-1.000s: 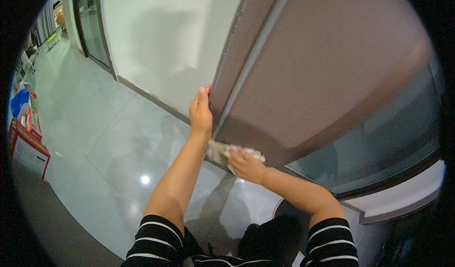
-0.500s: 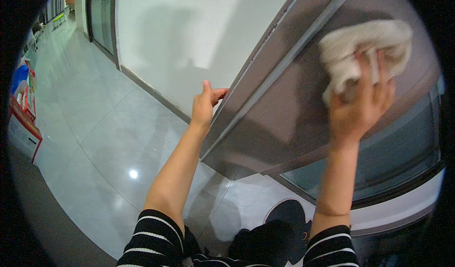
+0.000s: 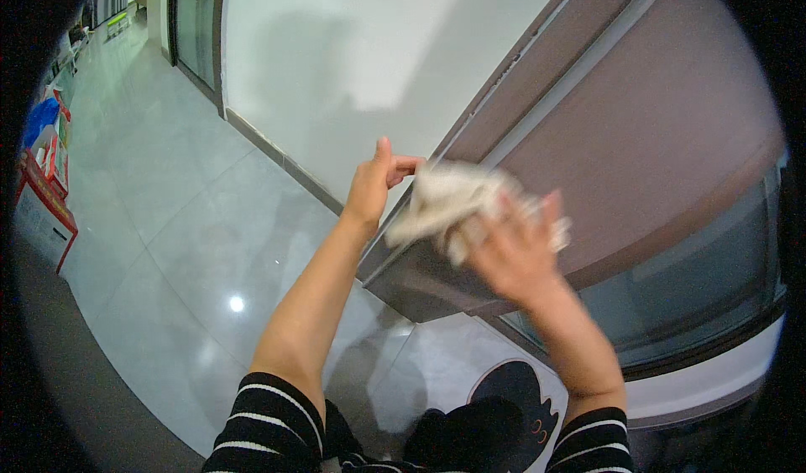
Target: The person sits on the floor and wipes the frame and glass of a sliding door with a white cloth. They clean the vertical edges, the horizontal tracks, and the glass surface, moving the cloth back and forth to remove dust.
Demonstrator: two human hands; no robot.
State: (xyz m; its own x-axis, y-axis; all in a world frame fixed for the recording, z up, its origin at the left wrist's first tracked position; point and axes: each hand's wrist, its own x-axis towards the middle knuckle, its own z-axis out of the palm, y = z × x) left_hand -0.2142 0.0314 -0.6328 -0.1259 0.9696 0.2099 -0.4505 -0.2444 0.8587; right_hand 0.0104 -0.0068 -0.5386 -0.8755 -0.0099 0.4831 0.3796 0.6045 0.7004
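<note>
My right hand (image 3: 518, 255), blurred by motion, presses a crumpled off-white cloth (image 3: 457, 200) to the lower left part of a brown door panel (image 3: 655, 129). Its fingers lie spread over the cloth. My left hand (image 3: 376, 186) is at the panel's left edge, thumb pointing up and apart from the fingers. Those fingers reach toward the edge, and their tips are partly hidden there. One end of the cloth hangs close beside them. A pale grey strip (image 3: 579, 66) runs slantwise along the panel.
A white wall (image 3: 336, 62) with a grey skirting stands left of the panel. Dark glass (image 3: 680, 305) is at the lower right. Red-and-white boxes (image 3: 46, 213) sit at far left on the shiny tiled floor (image 3: 185, 221). A black mat (image 3: 512, 389) lies by my legs.
My right hand has swept the cloth down and left across the panel, from its upper right to near my left hand. The left hand stays at the edge.
</note>
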